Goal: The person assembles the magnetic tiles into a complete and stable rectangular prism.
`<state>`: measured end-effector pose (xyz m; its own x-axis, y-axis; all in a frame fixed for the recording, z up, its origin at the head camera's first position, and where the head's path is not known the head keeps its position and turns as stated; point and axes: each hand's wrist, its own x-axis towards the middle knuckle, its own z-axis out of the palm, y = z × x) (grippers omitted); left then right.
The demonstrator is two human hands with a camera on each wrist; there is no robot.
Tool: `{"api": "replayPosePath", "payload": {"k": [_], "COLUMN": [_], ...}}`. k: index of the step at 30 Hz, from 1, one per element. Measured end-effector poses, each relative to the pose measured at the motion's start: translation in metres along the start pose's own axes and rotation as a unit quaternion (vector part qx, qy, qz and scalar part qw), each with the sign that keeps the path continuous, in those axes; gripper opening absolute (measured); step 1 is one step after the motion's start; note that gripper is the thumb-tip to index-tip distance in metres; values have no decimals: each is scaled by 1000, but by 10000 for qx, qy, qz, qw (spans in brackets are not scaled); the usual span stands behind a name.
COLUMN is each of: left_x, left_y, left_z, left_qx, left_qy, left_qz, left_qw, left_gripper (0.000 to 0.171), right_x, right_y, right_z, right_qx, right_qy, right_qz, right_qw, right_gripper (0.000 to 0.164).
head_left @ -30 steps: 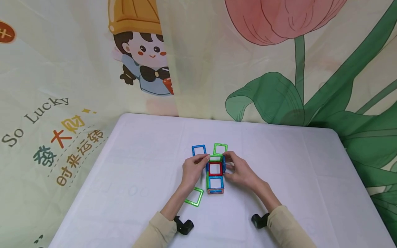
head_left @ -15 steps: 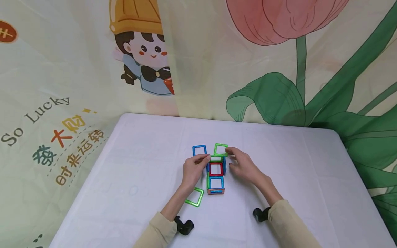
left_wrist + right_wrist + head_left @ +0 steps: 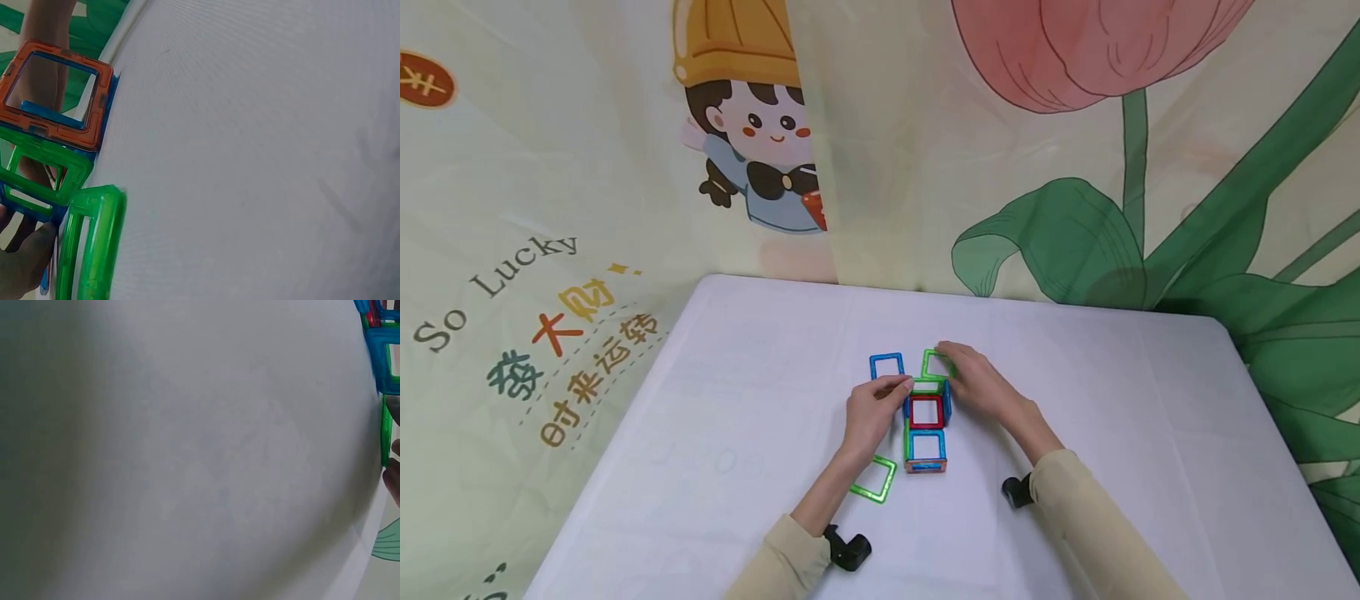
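Note:
A small structure of square magnetic tiles (image 3: 927, 446) stands in the middle of the table, with red, blue, green and orange frames joined together. In the head view my left hand (image 3: 870, 417) pinches its upper left edge; in the left wrist view the thumb lies against a blue tile below the green ones. Behind the structure a loose green magnetic tile (image 3: 928, 365) lies flat. My right hand (image 3: 985, 385) has its fingers and thumb at that tile's far and near edges, covering its right side. The right wrist view shows fingertips (image 3: 392, 478) against the green edge.
A blue magnetic tile (image 3: 887, 357) lies behind my left hand. Another green magnetic tile (image 3: 883, 492) lies beside my left forearm. The white-covered table (image 3: 760, 375) ends at a printed cloth backdrop (image 3: 887, 183).
My right hand has left the structure's right side and moved back to the green tile behind it. My left hand has stayed at the structure's upper left. The head view has shifted slightly.

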<state>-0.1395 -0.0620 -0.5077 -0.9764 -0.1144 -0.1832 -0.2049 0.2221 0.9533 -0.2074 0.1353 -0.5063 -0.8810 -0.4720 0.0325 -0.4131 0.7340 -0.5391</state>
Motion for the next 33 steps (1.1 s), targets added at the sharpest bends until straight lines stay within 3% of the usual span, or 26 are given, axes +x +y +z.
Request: {"api": "replayPosePath", "payload": {"k": [6, 19, 28, 33], "left_x": [-2, 1, -1, -1], "left_y": [0, 0, 1, 1], "left_z": [0, -1, -1, -1], "left_qx": [-52, -6, -55, -64], "left_qy": [-55, 24, 30, 36], "left_qz": [-9, 24, 46, 49], "left_qw": [10000, 10000, 10000, 10000], "left_gripper": [30, 29, 28, 28], "right_x": [4, -8, -17, -23], "right_y": [0, -4, -3, -1], "right_z": [3, -2, -8, -11], "right_qx": [-60, -1010, -869, -570], "right_qy": [-1, -53, 20, 165], "right_qz": [-13, 158, 370, 282], "right_qw": [10000, 9947, 9955, 9978], "right_gripper": [48, 56, 70, 67]}}
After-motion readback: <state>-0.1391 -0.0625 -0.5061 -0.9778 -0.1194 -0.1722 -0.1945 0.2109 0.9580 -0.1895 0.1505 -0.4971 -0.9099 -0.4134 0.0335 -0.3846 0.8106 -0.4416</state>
